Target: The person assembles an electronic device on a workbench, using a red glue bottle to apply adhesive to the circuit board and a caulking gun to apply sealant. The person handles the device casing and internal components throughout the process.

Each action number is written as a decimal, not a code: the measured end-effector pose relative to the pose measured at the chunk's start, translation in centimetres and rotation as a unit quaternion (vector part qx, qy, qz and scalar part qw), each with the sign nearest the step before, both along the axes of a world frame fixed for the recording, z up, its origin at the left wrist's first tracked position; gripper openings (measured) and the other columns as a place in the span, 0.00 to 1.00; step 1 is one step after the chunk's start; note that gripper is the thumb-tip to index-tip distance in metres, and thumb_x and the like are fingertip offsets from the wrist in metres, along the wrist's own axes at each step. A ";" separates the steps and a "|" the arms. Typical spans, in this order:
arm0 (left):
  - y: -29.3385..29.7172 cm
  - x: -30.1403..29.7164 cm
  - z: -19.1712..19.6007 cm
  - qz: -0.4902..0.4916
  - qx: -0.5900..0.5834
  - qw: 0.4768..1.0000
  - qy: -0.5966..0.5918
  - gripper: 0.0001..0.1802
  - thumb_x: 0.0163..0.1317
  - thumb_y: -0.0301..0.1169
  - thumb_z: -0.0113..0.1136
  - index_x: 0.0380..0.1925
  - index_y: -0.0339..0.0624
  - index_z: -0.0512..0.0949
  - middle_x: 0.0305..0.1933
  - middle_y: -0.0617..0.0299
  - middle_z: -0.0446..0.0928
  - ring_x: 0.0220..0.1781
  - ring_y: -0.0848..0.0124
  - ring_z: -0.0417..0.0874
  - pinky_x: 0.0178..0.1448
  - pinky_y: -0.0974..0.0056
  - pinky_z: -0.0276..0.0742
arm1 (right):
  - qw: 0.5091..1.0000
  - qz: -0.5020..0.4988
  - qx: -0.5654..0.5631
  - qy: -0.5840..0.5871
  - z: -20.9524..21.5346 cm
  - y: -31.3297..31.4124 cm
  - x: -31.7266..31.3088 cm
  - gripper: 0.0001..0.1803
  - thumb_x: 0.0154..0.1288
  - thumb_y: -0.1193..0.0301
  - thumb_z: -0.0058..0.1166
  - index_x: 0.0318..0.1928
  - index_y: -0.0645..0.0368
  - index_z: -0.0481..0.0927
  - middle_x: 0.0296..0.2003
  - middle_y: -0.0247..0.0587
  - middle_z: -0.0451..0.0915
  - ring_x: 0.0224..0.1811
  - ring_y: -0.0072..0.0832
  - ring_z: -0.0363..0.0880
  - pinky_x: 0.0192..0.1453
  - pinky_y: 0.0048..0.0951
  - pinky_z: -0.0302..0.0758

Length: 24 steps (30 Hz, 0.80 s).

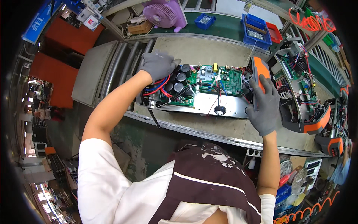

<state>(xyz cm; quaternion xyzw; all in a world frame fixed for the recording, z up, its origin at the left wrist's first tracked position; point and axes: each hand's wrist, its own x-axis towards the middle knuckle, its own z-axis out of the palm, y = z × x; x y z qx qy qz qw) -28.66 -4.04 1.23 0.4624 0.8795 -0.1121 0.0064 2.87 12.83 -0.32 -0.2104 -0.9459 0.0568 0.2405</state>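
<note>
An opened electronic unit lies across the worktop before me, its green circuit board point(232, 79) facing up in a silver metal chassis point(201, 104). Several black round capacitors point(181, 77) and red, blue and black wires crowd its left part. My left hand point(158, 66), in a grey glove, is curled at the far left corner beside the capacitors; what its fingers close on is hidden. At the other end, my gloved right hand point(265, 104) grips the orange and black end panel point(261, 69), fingers over the top and thumb toward the chassis.
More opened units point(298, 93) with orange trim stand to the right. Metal rollers point(126, 63) lie at the left. Behind are a purple fan point(164, 15), a small blue bin point(204, 21) and larger blue bins point(256, 33) of hardware. A coiled orange hose point(311, 23) hangs at upper right.
</note>
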 end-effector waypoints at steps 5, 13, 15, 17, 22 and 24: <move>1.7 -0.4 0.0 0.057 -0.075 0.996 -0.003 0.28 0.68 0.53 0.37 0.37 0.48 0.83 0.44 0.50 0.81 0.53 0.50 0.78 0.51 0.43 0.70 | 1.000 0.009 -0.011 0.024 -0.1 0.1 0.0 0.34 0.43 0.73 0.55 0.58 0.49 0.74 0.60 0.53 0.68 0.64 0.57 0.63 0.64 0.49 0.63; 1.3 -3.7 0.6 0.060 -0.116 0.981 -0.140 0.32 0.68 0.57 0.33 0.42 0.45 0.80 0.45 0.50 0.79 0.51 0.55 0.77 0.54 0.48 0.68 | 0.999 0.007 -0.030 0.041 -0.4 0.3 0.1 0.35 0.40 0.75 0.53 0.57 0.48 0.74 0.61 0.53 0.68 0.63 0.56 0.64 0.63 0.48 0.65; 1.1 -4.8 0.5 0.067 -0.141 0.964 -0.217 0.32 0.69 0.57 0.32 0.41 0.45 0.79 0.43 0.50 0.79 0.49 0.57 0.78 0.53 0.47 0.69 | 0.998 0.009 -0.032 0.046 -0.5 0.3 0.3 0.35 0.39 0.75 0.53 0.57 0.48 0.75 0.60 0.53 0.69 0.63 0.56 0.64 0.64 0.48 0.65; 1.3 -4.8 -0.1 0.020 -0.126 0.975 -0.183 0.26 0.68 0.52 0.35 0.40 0.46 0.79 0.42 0.50 0.79 0.47 0.57 0.80 0.50 0.45 0.70 | 0.999 0.000 -0.031 0.045 -0.7 0.3 0.4 0.35 0.39 0.75 0.53 0.56 0.48 0.75 0.60 0.53 0.69 0.64 0.56 0.64 0.64 0.48 0.65; 2.6 -1.8 -0.2 0.063 -0.207 0.976 -0.033 0.19 0.64 0.45 0.42 0.44 0.52 0.78 0.49 0.52 0.78 0.55 0.55 0.78 0.53 0.40 0.68 | 0.998 0.001 -0.036 0.042 -0.8 0.3 0.4 0.35 0.39 0.74 0.54 0.56 0.47 0.75 0.60 0.51 0.69 0.64 0.54 0.63 0.64 0.47 0.65; 1.9 -2.4 -1.2 0.019 -0.171 0.985 -0.004 0.18 0.65 0.44 0.42 0.46 0.54 0.78 0.53 0.54 0.77 0.56 0.55 0.77 0.55 0.38 0.67 | 0.999 -0.003 -0.030 0.041 -0.7 0.4 0.5 0.35 0.39 0.73 0.54 0.56 0.46 0.75 0.60 0.51 0.69 0.64 0.54 0.63 0.64 0.47 0.65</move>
